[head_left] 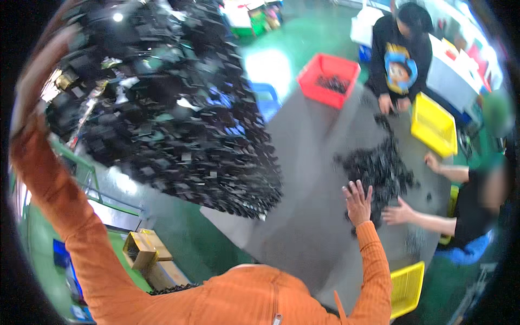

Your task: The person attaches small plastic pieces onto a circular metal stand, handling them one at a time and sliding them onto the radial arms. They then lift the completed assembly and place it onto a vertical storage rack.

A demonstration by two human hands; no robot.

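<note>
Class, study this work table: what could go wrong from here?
The large mass of small black pieces, beside the raised left hand, might shed pieces onto the grey table. The spread right hand could bump the co-worker's nearby hand at the pile of black parts.

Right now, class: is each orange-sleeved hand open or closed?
Left hand: blurred beside the big black heap; grip cannot be told.
Right hand: open and spread.
</note>
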